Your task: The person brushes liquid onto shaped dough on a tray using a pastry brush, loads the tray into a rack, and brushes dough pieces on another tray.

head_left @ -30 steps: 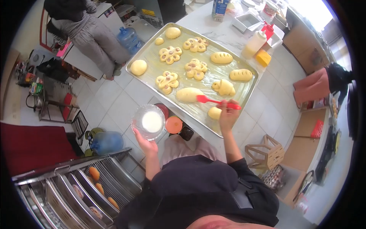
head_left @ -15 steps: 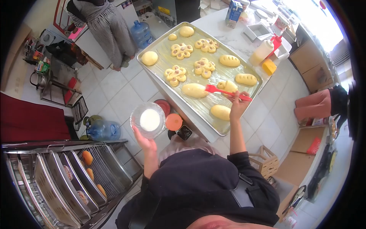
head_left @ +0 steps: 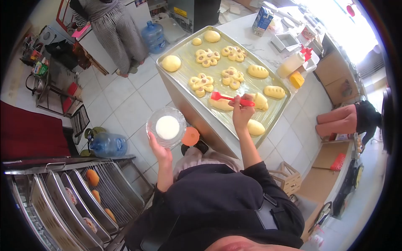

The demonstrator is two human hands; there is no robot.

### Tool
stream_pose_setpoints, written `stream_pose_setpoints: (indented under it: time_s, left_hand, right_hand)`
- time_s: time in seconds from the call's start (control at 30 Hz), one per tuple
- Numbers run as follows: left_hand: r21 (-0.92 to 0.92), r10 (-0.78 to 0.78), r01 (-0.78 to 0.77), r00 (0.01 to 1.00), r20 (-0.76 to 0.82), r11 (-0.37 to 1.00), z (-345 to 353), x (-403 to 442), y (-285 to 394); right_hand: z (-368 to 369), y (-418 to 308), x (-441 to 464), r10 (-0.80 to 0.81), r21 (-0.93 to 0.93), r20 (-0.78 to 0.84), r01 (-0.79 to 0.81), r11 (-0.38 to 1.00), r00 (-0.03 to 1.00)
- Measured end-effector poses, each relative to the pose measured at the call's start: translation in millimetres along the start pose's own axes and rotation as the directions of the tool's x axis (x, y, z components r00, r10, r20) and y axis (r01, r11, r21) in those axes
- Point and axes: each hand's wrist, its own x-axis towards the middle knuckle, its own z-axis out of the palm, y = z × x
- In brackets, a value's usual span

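My left hand (head_left: 159, 146) grips a clear glass bowl (head_left: 179, 116) with white liquid (head_left: 167, 127) in it, held beside the counter. In my right hand (head_left: 243, 111) is a red pastry brush (head_left: 228, 99), its bristles over the left end of an oval dough piece (head_left: 222, 105). I cannot tell whether the bristles touch the dough. The greased baking tray (head_left: 184, 50) bears several dough pieces: flower shapes (head_left: 202, 83), round balls (head_left: 171, 63) and scored loaves (head_left: 258, 71). Partly behind my right hand lies a shaped dough piece (head_left: 260, 101); nearer the tray's front corner is a plain oval one (head_left: 256, 127).
A rack with metal trays (head_left: 79, 196) and baked buns stands at lower left. Squeeze bottles (head_left: 292, 63), a milk carton (head_left: 262, 21) and a metal pan (head_left: 285, 42) are on the counter. Two other people stand farther off, one left (head_left: 119, 37), one right (head_left: 341, 119).
My right hand has moved the brush left, from near the shaped dough to the oval piece's left end. The bowl has shifted slightly right. The view has also shifted a little.
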Motion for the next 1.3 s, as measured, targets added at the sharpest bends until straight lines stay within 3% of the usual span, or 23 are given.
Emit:
stream_pose_setpoints:
  time_s: [0.13,0.27,0.3,0.4,0.43,0.53,0.57,0.7,0.77,0.87,0.93,1.0,1.07,1.17,1.3]
  left_hand:
    - [-0.006,-0.010,0.011,1.000,0.024,1.000,-3.7,17.7,4.1]
    - [0.002,-0.021,0.021,0.999,0.038,1.000,-10.1,32.4,9.1]
    - [0.005,-0.024,0.024,0.999,0.040,1.000,-11.1,35.9,11.1]
    - [0.041,-0.047,0.044,0.995,0.090,0.998,-14.2,45.2,16.0]
    - [0.044,-0.066,0.061,0.992,0.112,0.997,-15.2,48.0,14.6]
    - [0.067,-0.108,0.097,0.978,0.179,0.993,-13.7,55.5,10.9]
    - [0.081,-0.113,0.098,0.973,0.200,0.992,-10.6,56.3,9.3]
    - [0.123,-0.146,0.114,0.944,0.297,0.986,8.9,49.3,2.7]
    - [0.170,-0.156,0.101,0.924,0.350,0.980,18.4,44.6,-7.7]
    - [0.209,-0.205,0.131,0.900,0.385,0.969,34.1,33.4,-27.7]
    - [0.201,-0.285,0.219,0.861,0.420,0.955,54.7,17.7,-31.8]
    - [0.184,-0.259,0.195,0.857,0.446,0.963,72.1,4.1,-41.2]
    - [0.164,-0.253,0.198,0.850,0.463,0.966,81.1,-4.1,-53.6]
    - [0.182,-0.243,0.178,0.863,0.443,0.967,84.3,-9.9,-77.6]
    - [0.157,-0.233,0.185,0.888,0.397,0.970,93.9,-19.5,-93.8]
  right_hand:
    - [8.1,4.7,-16.2,-0.001,-0.175,0.033,0.007,0.985,0.999]
    - [-13.0,-11.3,-26.3,-0.133,-0.416,0.143,0.182,0.891,0.981]
    - [-15.9,-16.6,-26.6,-0.082,-0.439,0.104,0.120,0.891,0.991]
    - [-12.3,-13.5,-24.2,-0.167,-0.347,0.009,0.159,0.924,0.986]
    - [-11.9,-2.4,-25.2,-0.158,-0.286,0.016,0.156,0.946,0.987]
    - [-21.5,7.8,-29.5,-0.063,-0.332,0.014,0.064,0.941,0.998]
    - [-30.1,3.4,-33.4,0.000,-0.155,-0.063,-0.010,0.988,0.998]
    - [-88.2,-0.1,-22.5,-0.119,-0.202,-0.216,0.075,0.977,0.969]
    - [-100.9,-21.4,-13.2,-0.146,-0.151,-0.302,0.104,0.983,0.942]
    - [-75.7,-87.3,-13.2,-0.057,0.076,-0.323,0.086,0.993,0.945]
    - [-59.5,-111.2,-21.9,-0.019,0.093,-0.154,0.033,0.995,0.988]
    - [-47.1,-119.6,-29.6,-0.021,0.106,0.052,0.016,0.994,0.998]
    - [-48.5,-103.2,-35.6,-0.030,0.021,0.157,0.027,0.999,0.987]
    - [-63.5,-83.9,-34.7,-0.067,-0.248,0.286,0.142,0.958,0.956]
    - [-89.2,-85.3,-19.1,0.113,0.115,0.052,-0.118,0.986,0.992]
